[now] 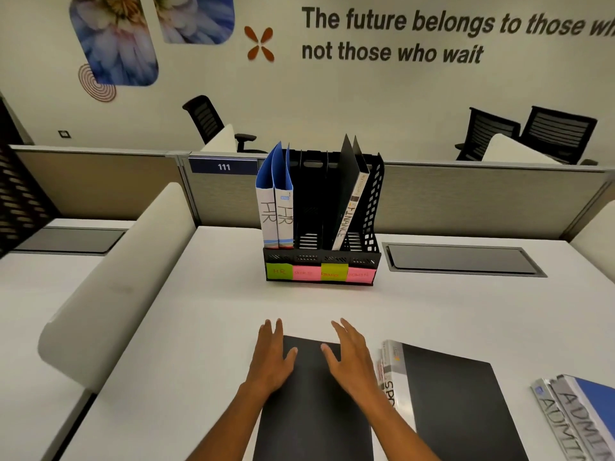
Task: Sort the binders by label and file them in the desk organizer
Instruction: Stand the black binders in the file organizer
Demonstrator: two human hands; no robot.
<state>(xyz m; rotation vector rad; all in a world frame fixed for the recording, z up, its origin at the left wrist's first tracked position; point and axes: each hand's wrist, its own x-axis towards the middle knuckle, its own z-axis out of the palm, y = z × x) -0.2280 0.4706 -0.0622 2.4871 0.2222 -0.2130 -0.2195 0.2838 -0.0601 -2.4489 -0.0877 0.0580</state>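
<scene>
White office table (199, 311), cubicle partition behind it; desk organizer (322, 261) sits at frame center with two HR binders (276, 211) in its leftmost slot and a FINANCE binder (349, 214) leaning in the third. Your left hand (271, 357) and right hand (349, 357) both lie flat, fingers straight, grasping nothing, on the top corners of a black binder (312, 410) at lower center, long axis pointing straight up-frame at the organizer. Both hands equally near; its label isn't visible, while more binders (449, 394) wait at lower right.
</scene>
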